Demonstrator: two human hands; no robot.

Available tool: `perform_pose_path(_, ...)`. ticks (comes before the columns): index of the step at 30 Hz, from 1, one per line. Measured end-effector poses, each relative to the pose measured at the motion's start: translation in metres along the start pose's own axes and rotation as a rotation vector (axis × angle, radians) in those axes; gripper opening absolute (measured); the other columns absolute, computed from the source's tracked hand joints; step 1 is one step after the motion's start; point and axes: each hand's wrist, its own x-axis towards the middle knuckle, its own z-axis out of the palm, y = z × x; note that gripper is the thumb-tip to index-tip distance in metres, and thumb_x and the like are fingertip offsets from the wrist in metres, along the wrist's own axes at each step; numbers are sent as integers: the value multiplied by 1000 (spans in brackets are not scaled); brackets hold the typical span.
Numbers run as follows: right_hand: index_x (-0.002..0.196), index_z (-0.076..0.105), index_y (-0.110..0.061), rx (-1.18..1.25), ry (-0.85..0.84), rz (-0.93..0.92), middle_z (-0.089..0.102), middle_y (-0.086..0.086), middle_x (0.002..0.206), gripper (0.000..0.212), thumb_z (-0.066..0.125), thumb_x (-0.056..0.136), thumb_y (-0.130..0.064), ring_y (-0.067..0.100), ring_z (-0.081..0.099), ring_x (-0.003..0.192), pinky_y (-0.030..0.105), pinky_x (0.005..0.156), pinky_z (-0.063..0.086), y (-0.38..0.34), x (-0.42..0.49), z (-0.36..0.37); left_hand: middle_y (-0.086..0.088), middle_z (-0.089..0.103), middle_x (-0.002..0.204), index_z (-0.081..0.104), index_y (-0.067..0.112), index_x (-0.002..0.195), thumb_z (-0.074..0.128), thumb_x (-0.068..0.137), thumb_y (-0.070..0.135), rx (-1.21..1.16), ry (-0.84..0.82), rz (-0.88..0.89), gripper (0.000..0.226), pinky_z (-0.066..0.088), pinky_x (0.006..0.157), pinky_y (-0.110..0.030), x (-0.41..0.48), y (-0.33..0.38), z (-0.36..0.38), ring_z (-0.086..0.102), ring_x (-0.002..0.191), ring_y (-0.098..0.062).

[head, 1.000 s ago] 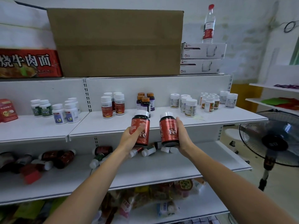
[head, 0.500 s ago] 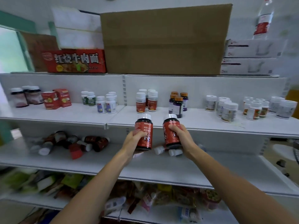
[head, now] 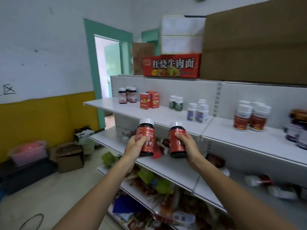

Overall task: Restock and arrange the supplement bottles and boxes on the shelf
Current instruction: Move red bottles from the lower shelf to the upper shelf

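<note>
View swung left; PIETRICK bottles [head: 146,140] unmoved.

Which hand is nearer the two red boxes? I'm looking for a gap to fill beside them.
Left. The left hand is below the red boxes, just left of them; the right hand is below and further right. Each holds a bottle.

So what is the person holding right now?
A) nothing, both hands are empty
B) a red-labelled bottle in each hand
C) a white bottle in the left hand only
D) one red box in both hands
B: the left hand grips one red-labelled bottle with a white cap, and the right hand grips a matching second bottle.
</note>
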Motion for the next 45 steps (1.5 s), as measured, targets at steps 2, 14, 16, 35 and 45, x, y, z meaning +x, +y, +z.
perform_pose_path(2,123,50,-12,13,-40,19,65,17,109,40,63,87,-25,27,66,81,34,68,54,10,16,33,-6,62,89,50,9,116,57,89,15,2,14,3,29,51,50,-23,19,7,-31,62,74,-18)
perform_pose_path(14,119,51,-11,92,-99,29,67,11,96,37,52,93,-37,19,67,74,29,61,54,62,104,200,-7,62,97,48,11,121,58,88,21,-26,-59,-10,35,49,62,-31,120,30,-184,61,84,-21)
perform_pose_path(16,115,56,-8,129,-147,75,69,11,89,39,46,96,-40,19,67,69,28,60,56,67,114,219,-7,62,97,48,13,119,57,89,23,-40,-57,-21,33,50,64,-32,134,29,-201,61,84,-21)
perform_pose_path(35,128,47,-15,11,-248,-77,62,13,118,52,67,84,-34,26,64,99,45,84,55,61,323,372,-10,63,111,46,13,127,65,84,22,109,112,67,48,51,87,-42,350,62,-299,62,96,-26)
perform_pose_path(45,123,48,-14,-83,-164,-145,64,5,108,43,62,88,-34,17,65,94,35,78,55,71,433,407,-1,55,113,38,15,133,67,83,28,306,120,195,59,44,84,-29,480,71,-314,56,99,-17)
